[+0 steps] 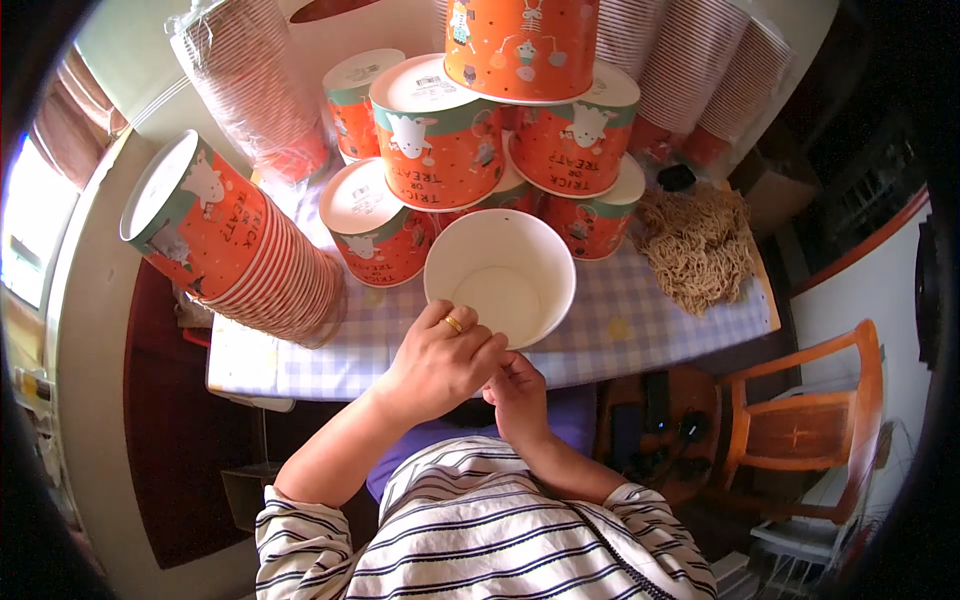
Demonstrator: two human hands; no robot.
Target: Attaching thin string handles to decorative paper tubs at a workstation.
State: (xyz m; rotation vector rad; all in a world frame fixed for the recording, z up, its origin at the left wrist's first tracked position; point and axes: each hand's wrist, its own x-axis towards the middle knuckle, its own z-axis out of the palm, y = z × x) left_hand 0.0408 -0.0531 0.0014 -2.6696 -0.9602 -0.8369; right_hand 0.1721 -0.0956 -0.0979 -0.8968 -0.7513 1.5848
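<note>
A white-lined paper bucket (pixel 500 235) stands open end up at the table's near edge, its mouth tilted toward me. My left hand (pixel 445 355), wearing a gold ring, is closed over its near rim, with the fingertips hidden. Just below that rim, my right hand (pixel 518 390) has thumb and fingers pinched together against the left hand's fingertips. Whatever lies between them is too small or covered to make out. Behind, upside-down orange and green buckets (pixel 440 150) form a stacked pile, with another orange bucket (pixel 520 50) on top.
A leaning stack of nested buckets (pixel 240 240) stands at the left. Plastic-wrapped bucket stacks (pixel 250 90) rise at the back. On the right lies a tangled heap of beige cords (pixel 695 240). A checked cloth (pixel 640 340) covers the table; a wooden chair (pixel 800 430) stands to the right.
</note>
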